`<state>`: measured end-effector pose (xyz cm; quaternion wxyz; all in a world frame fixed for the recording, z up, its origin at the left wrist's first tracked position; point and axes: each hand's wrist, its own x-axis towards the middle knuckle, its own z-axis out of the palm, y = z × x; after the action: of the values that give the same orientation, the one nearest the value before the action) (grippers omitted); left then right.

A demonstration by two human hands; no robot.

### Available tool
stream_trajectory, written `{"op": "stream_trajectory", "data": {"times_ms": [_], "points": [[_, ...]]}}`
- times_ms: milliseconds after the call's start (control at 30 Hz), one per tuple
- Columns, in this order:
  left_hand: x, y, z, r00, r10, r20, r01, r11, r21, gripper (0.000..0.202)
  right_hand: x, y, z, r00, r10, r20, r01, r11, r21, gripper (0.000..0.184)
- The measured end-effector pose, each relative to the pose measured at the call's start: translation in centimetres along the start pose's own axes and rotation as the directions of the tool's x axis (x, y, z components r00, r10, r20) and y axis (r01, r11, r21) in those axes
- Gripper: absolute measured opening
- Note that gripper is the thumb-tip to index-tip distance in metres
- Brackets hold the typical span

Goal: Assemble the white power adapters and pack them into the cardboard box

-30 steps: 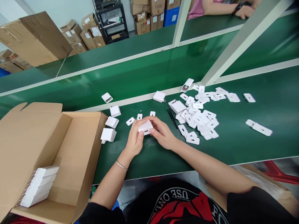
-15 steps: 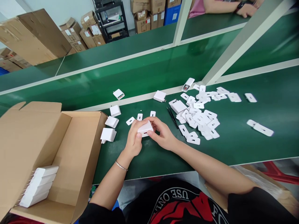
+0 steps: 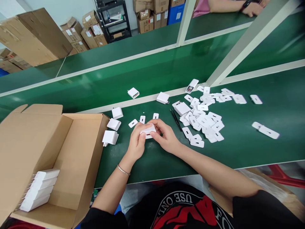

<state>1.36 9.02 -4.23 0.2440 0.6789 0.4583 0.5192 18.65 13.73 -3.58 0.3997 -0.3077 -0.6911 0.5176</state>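
Both of my hands hold a white charger [image 3: 148, 129] above the green table. My left hand [image 3: 136, 141] grips its left side, thumb on the near edge. My right hand [image 3: 164, 135] pinches the right side between thumb and fingers. A narrow dark slot with some red shows in the end facing me. Beyond my fingers lie small white slotted end covers [image 3: 133, 123]. White chargers [image 3: 111, 137] stand left of my hands, one with its prongs showing. Black tweezers [image 3: 175, 119] lie to the right, beside a heap of white covers [image 3: 202, 119] with a larger charger [image 3: 181, 108] among them.
An open cardboard box [image 3: 91, 178] at left holds a row of white chargers [image 3: 40, 190]. A pale rail [image 3: 143, 101] borders the table's far side; one open-ended charger [image 3: 133, 93] lies beyond it. A slanted post [image 3: 252, 41] rises at right. Another person's hand [image 3: 253, 10] rests at the top.
The open-ended charger beyond the rail has shifted to the right. In my hands the held charger has tilted slightly, its slotted end showing a little more. My hands have barely moved.
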Motion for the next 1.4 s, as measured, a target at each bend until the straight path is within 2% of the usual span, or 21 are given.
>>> {"op": "stream_trajectory", "data": {"times_ms": [167,400,633,733,800,867,967,1067,1133,1233,1300,1367,1400], "points": [[0.2,0.0,0.0,0.997,-0.061,0.057,0.063,0.997,-0.039,0.047,0.3,0.5,0.0,0.991,0.124,0.046,-0.129,0.984,0.121,0.044],[0.3,-0.1,0.2,0.996,-0.077,0.053,0.079,0.996,-0.042,0.039,0.6,0.6,-0.1,0.985,0.154,0.072,-0.163,0.978,0.130,0.043],[0.4,0.1,0.0,0.999,-0.014,0.029,0.015,1.000,-0.025,0.040,0.3,-0.3,-0.6,0.996,0.071,0.051,-0.072,0.997,0.005,0.038],[0.3,0.0,-0.2,0.998,-0.055,0.033,0.054,0.998,0.009,0.047,0.3,0.1,-0.4,0.999,0.021,0.041,-0.021,1.000,0.005,0.043],[0.3,-0.2,-0.1,0.990,-0.141,0.011,0.141,0.987,-0.071,0.057,0.4,0.7,-0.2,0.999,-0.012,0.035,0.010,0.998,0.055,0.049],[0.4,-0.4,0.1,0.961,-0.275,0.010,0.269,0.929,-0.255,0.065,0.4,1.1,0.1,0.999,-0.028,0.040,0.023,0.993,0.114,0.057],[0.8,-0.2,0.9,0.900,-0.421,0.113,0.416,0.752,-0.511,0.066,0.3,1.2,0.1,0.998,-0.060,0.036,0.058,0.997,0.053,0.063],[1.3,1.2,1.6,0.874,-0.449,0.187,0.454,0.618,-0.641,0.063,0.4,0.8,-0.3,0.987,-0.159,0.019,0.160,0.980,-0.120,0.058],[1.3,3.0,1.6,0.869,-0.460,0.180,0.448,0.580,-0.680,0.058,0.4,0.6,-0.5,0.980,-0.194,0.040,0.198,0.968,-0.152,0.055],[0.5,5.7,0.0,0.850,-0.517,0.101,0.441,0.593,-0.674,0.052,0.1,0.5,-0.7,0.977,-0.187,0.106,0.198,0.974,-0.114,0.057],[-0.6,7.1,-2.6,0.848,-0.530,-0.022,0.418,0.693,-0.587,0.051,-0.1,0.6,-0.6,0.974,-0.186,0.128,0.198,0.976,-0.089,0.057],[-2.0,7.7,-6.8,0.854,-0.470,-0.221,0.388,0.860,-0.331,0.052,-0.4,0.6,-0.5,0.977,-0.184,0.108,0.193,0.978,-0.078,0.054],[-2.8,7.8,-9.4,0.851,-0.404,-0.336,0.387,0.914,-0.119,0.052,-0.5,0.6,-0.4,0.980,-0.177,0.087,0.184,0.980,-0.081,0.052]]}}
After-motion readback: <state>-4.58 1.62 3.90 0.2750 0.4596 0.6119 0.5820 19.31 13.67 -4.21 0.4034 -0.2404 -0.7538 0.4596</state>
